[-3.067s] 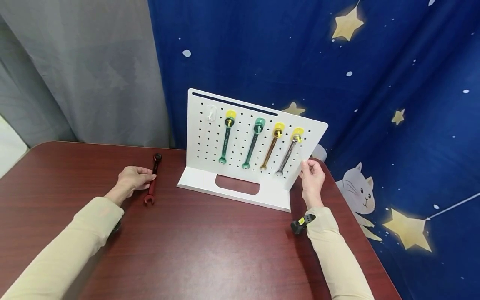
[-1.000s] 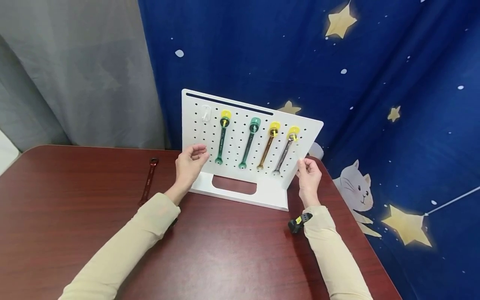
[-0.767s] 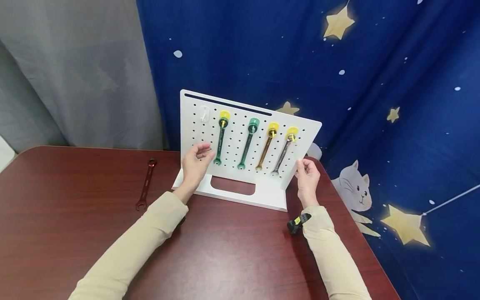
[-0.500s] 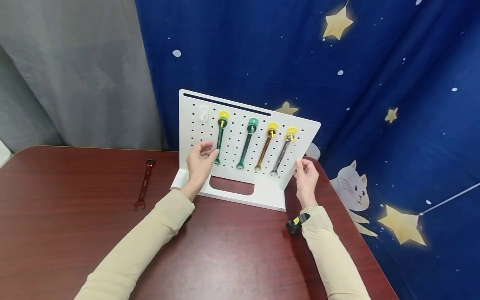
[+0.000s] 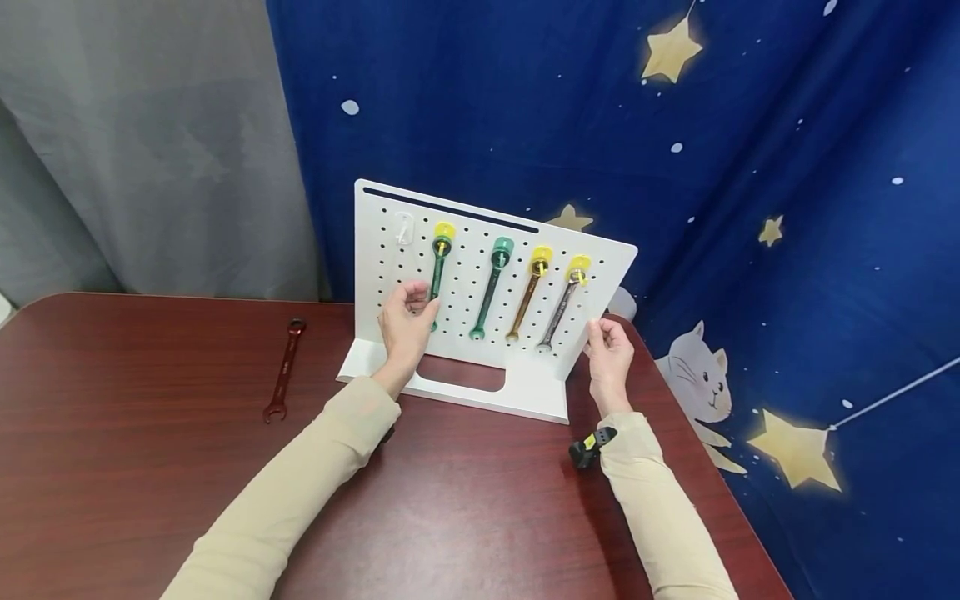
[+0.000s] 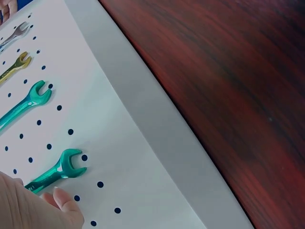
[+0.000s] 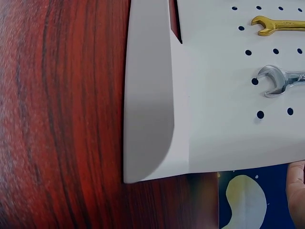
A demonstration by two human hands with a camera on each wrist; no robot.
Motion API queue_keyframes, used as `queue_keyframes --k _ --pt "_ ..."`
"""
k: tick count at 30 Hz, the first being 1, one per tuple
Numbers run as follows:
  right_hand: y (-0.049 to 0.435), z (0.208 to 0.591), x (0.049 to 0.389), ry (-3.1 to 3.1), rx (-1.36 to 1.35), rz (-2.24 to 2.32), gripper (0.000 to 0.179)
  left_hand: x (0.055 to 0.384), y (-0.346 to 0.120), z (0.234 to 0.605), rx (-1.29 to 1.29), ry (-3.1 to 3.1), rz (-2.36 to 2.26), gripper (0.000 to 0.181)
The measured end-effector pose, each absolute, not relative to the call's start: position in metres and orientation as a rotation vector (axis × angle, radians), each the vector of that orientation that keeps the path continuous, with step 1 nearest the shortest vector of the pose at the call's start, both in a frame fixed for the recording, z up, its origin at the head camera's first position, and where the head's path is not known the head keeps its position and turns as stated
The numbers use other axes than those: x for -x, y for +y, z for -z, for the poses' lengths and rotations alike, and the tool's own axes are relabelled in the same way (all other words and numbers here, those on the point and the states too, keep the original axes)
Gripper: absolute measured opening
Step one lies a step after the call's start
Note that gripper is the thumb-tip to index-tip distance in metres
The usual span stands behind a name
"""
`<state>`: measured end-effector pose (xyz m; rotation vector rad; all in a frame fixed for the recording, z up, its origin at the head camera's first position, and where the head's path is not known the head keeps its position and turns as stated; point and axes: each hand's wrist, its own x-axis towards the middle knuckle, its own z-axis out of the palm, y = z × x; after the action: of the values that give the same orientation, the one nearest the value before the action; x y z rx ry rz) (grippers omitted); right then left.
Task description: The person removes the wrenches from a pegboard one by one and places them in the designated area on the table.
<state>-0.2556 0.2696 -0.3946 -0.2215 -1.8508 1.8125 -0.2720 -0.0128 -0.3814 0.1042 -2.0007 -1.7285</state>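
Observation:
A white pegboard stand [image 5: 465, 308] stands upright on the table. Hanging from its hooks are a green wrench [image 5: 438, 271] at left, another green wrench [image 5: 489, 298], a gold wrench [image 5: 524, 304] and a silver wrench [image 5: 560, 315]. My left hand [image 5: 406, 329] is at the lower part of the leftmost green wrench, fingers loosely bent around its shaft. In the left wrist view, that green wrench's open end [image 6: 66, 164] shows beyond the fingers; contact is unclear. My right hand [image 5: 611, 358] pinches the board's right edge. A red wrench [image 5: 286, 367] lies on the table at left.
A bare clear hook [image 5: 403, 227] sits at the board's upper left. The reddish-brown table [image 5: 450, 500] extends in front of the board, and its right edge runs close beside my right arm. Behind hang a grey curtain [image 5: 165, 150] and a blue starry curtain [image 5: 487, 100].
My left hand has let go of the red wrench, which stays on the table, and has moved right to the leftmost green wrench. My right hand keeps its place on the board's edge.

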Motion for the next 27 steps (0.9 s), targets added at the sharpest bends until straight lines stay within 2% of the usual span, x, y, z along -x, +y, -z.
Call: queue_keyframes --k 18,27 --pt "0.2688 0.398 0.2557 -1.849 0.226 -1.793 0.015 0.2719 -0.0088 0.3817 -0.198 -2.075 1.651 0.022" --pt "0.2698 0.3986 0.2564 -1.838 0.218 -1.789 0.013 0.2715 -0.0093 0.3829 -0.159 -2.056 1.677 0.019"
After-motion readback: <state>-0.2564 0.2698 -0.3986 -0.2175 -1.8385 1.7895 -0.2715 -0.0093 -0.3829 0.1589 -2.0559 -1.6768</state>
